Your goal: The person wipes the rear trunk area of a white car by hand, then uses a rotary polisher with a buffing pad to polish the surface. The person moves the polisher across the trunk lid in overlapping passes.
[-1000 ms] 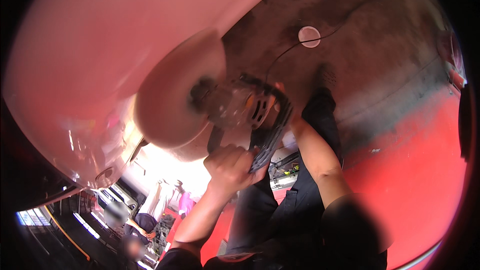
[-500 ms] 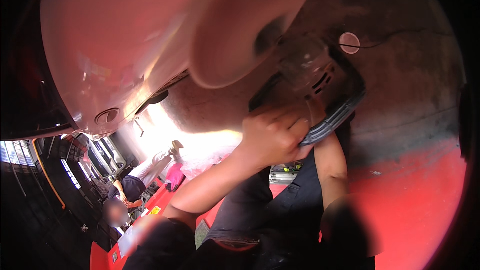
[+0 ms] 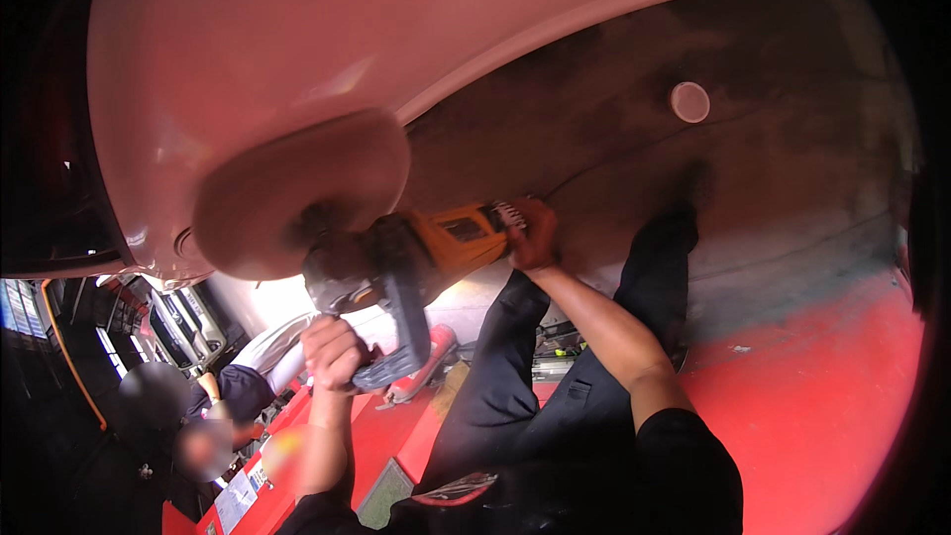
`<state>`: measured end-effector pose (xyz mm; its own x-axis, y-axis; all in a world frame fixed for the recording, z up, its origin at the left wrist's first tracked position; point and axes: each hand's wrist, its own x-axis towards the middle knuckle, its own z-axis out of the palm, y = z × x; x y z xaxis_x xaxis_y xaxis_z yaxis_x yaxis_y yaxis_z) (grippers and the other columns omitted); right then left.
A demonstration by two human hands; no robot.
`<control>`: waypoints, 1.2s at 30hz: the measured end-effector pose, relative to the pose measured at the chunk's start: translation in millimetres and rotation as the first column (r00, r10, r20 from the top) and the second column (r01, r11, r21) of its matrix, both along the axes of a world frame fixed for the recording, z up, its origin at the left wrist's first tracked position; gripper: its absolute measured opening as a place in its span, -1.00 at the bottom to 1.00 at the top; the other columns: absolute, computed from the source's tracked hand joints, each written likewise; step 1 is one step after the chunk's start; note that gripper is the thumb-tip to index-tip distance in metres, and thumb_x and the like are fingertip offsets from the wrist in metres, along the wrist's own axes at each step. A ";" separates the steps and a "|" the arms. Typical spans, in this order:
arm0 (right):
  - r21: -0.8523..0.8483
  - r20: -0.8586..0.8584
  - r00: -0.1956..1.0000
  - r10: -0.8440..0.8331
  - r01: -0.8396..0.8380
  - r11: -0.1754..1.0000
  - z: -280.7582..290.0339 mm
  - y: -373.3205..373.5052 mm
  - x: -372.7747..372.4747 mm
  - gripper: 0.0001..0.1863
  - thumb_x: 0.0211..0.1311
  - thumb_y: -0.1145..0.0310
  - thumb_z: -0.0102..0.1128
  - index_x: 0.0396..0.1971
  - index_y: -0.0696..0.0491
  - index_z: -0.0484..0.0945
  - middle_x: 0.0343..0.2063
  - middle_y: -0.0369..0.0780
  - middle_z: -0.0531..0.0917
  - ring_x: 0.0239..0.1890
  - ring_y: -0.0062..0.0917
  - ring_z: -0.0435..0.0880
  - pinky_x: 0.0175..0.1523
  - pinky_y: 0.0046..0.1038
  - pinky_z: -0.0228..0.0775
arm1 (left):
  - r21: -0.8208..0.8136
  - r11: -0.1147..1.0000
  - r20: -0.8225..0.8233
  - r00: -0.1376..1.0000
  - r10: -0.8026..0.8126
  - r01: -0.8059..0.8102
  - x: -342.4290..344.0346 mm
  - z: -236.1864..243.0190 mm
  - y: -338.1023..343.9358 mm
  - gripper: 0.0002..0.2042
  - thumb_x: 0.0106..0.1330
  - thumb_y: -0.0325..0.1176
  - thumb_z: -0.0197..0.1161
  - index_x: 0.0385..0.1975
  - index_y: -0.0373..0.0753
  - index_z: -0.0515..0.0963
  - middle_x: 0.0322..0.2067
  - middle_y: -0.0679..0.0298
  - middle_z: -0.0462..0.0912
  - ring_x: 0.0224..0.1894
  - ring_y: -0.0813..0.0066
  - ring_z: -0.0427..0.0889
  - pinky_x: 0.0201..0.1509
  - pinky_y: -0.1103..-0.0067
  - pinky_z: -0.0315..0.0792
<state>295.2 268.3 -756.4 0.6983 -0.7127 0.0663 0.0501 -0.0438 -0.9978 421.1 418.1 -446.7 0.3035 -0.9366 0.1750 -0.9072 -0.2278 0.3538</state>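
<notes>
My left hand (image 3: 334,347) is closed around the black D-shaped front handle (image 3: 401,297) of an orange-and-black power polisher (image 3: 456,238) at the centre. At the tool's rear end, my right hand (image 3: 532,236) grips the body, its power cord trailing rightward. The tool's large round pad (image 3: 287,173), blurred, lies against or very close to a glossy pinkish-looking car panel (image 3: 248,30) that fills the upper left; contact cannot be made out exactly.
A round white lid (image 3: 690,102) lies on the dark floor (image 3: 773,168); red floor (image 3: 792,396) spans the lower right. At lower left are another person in a dark top (image 3: 243,396), red furniture (image 3: 391,436) and another vehicle (image 3: 183,327). My legs are below the tool.
Compared with half a second ago, the polisher sits further left and lower in view, turned so its orange body shows. My left hand went left and down with it; the view shifted slightly.
</notes>
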 end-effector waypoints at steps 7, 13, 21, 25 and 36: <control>-0.021 -0.081 0.997 -0.014 0.012 1.000 8.1 -10.1 -14.3 -0.36 0.28 -0.27 0.10 -0.35 0.10 0.72 -0.46 -0.05 0.68 -0.37 -0.06 0.66 -0.28 -0.15 0.40 | -0.033 0.999 0.002 1.000 0.028 -0.028 -6.1 -4.6 -7.2 -0.61 0.08 -0.27 0.29 -0.78 -0.15 0.19 -0.78 0.38 0.22 -0.76 0.46 0.31 -0.66 0.54 0.07; -0.217 -0.140 0.983 0.121 -0.150 0.964 -53.1 -78.8 -75.0 -0.54 0.35 0.08 0.21 0.03 0.15 0.61 -0.12 -0.02 0.69 -0.14 -0.09 0.67 -0.20 -0.13 0.45 | -0.066 0.992 -0.176 0.977 -0.122 0.112 -12.7 -12.3 -82.7 -0.51 0.10 0.03 0.35 -0.77 -0.17 0.28 -0.73 0.37 0.24 -0.71 0.45 0.35 -0.66 0.51 0.10; 0.345 -0.203 0.978 0.037 0.036 0.938 -19.1 -226.1 -188.1 -0.54 0.34 0.05 0.18 -0.04 0.16 0.64 -0.18 -0.02 0.71 -0.16 -0.12 0.69 -0.15 -0.17 0.48 | -0.180 0.978 -0.198 0.969 -0.144 0.109 -43.0 -9.3 -219.6 -0.68 -0.07 -0.05 0.35 -0.66 -0.10 0.39 -0.63 0.41 0.33 -0.59 0.46 0.43 -0.58 0.50 0.17; 0.412 -0.192 0.981 0.005 0.076 0.908 12.5 -271.7 -198.8 -0.53 0.34 0.03 0.16 -0.07 0.17 0.66 -0.20 -0.03 0.72 -0.17 -0.13 0.71 -0.12 -0.18 0.49 | -0.014 0.997 -0.384 0.920 -0.081 0.082 -61.8 15.7 -267.3 -0.69 -0.11 -0.10 0.38 -0.44 -0.14 0.57 -0.50 0.38 0.45 -0.44 0.41 0.51 -0.45 0.47 0.31; 0.233 -0.081 0.991 0.103 -0.082 0.969 41.8 -274.6 -117.7 -0.49 0.33 -0.02 0.11 -0.17 0.18 0.70 -0.27 -0.04 0.75 -0.21 -0.16 0.75 -0.06 -0.23 0.53 | 0.142 0.888 -0.322 0.828 0.459 -0.437 -102.3 67.7 -281.8 -0.70 0.00 -0.13 0.51 -0.54 -0.18 0.54 -0.64 0.21 0.59 -0.56 0.21 0.68 -0.48 0.34 0.51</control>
<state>177.4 -6.4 -714.7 0.7575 -0.6333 -0.1582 -0.0487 0.1868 -0.9812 318.9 136.3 -379.0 0.7223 -0.6883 -0.0674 -0.5270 -0.6108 0.5909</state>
